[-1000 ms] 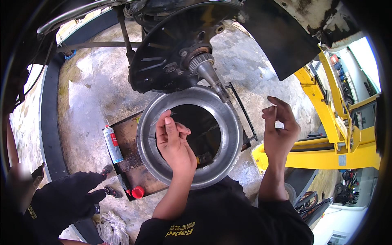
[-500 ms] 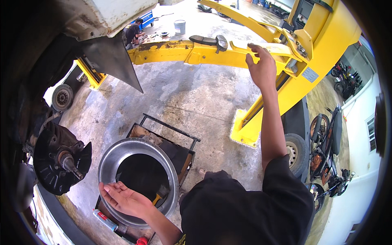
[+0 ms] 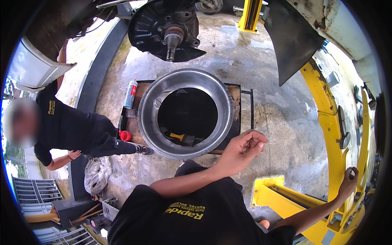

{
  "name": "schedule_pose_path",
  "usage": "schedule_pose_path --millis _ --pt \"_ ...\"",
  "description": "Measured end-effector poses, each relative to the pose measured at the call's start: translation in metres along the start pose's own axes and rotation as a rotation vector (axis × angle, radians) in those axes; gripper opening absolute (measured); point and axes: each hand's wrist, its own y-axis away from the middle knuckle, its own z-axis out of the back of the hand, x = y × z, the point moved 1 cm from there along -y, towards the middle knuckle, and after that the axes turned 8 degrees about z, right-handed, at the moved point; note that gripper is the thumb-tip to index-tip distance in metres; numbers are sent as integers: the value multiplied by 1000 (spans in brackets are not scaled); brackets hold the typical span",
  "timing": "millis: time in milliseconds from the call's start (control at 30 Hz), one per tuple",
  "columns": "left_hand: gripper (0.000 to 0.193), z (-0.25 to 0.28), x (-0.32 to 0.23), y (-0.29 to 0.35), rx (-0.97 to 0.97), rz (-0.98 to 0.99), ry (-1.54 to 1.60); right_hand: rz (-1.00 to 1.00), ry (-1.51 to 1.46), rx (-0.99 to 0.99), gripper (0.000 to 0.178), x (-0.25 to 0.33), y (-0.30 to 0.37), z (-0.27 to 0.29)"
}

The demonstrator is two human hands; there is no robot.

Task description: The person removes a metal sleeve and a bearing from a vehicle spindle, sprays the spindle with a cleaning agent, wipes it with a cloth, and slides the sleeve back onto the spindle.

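Since half a second ago the view has swung back over the basin (image 3: 185,112), and the left hand (image 3: 241,149), which then lay on the basin's near rim, now hovers just off its right edge, touching nothing; the right hand, then raised flat against the yellow lift arm, has dropped to grip that arm low at the right.

At far left a co-worker in black (image 3: 71,130) crouches on the wet concrete floor (image 3: 265,90), one foot close to the basin's left side. Just beside it a spray can (image 3: 130,93) lies on the board (image 3: 139,92) under the basin, and a red cap (image 3: 125,135) sits nearer the foot. The basin, a wide shiny funnel, rests on that board below the bare wheel hub (image 3: 171,34); its dark well holds black fluid, and a brush (image 3: 183,139) with a yellow handle lies in it at the near side.

The left hand's fingers are loosely curled, thumb near the fingertips, holding nothing. The right hand (image 3: 349,183) has its fingers closed around the lift arm (image 3: 332,139).

With the person leaning on the lift arm over a wet floor, a slip could tip them into the basin and spill the fluid; the co-worker's foot could also knock the can.
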Motion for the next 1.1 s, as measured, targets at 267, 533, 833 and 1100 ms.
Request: schedule_pose_path --millis 267,533,833,1100 --pt "30 70 -34 1 -162 -31 6 225 -1387 126 45 384 151 -33" --pt "36 182 -104 22 -264 -86 423 503 -1352 66 43 604 202 -29" --pt "34 250 -133 -2 -79 81 630 359 -1131 -142 42 664 221 -48" --pt "24 265 -140 -23 45 144 785 323 -988 -179 42 679 216 -52"
